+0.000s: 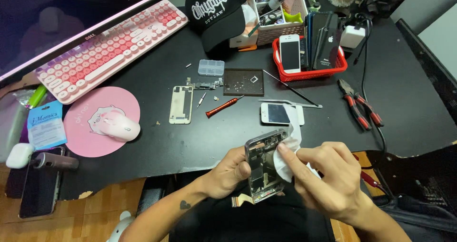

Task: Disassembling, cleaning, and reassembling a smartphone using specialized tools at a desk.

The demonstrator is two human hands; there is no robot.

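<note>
You are at the cleaning step. Your left hand (228, 173) grips the opened phone frame (263, 166) by its left edge, holding it tilted above the near edge of the desk (404, 94), over your lap. Your right hand (328, 180) pinches a white wipe (288, 158) and presses it with a fingertip into the frame's upper interior. Both hands are closed on what they hold and meet at the frame.

The next move, as I judge it, calls for light pressure and short strokes, since a flex cable (240, 200) dangles from the frame's lower end and could snag. Keep the left grip firm on the edge. The red screwdriver (223, 107), tweezers (290, 102) and screen (281, 114) lie on the desk beyond your hands.
</note>
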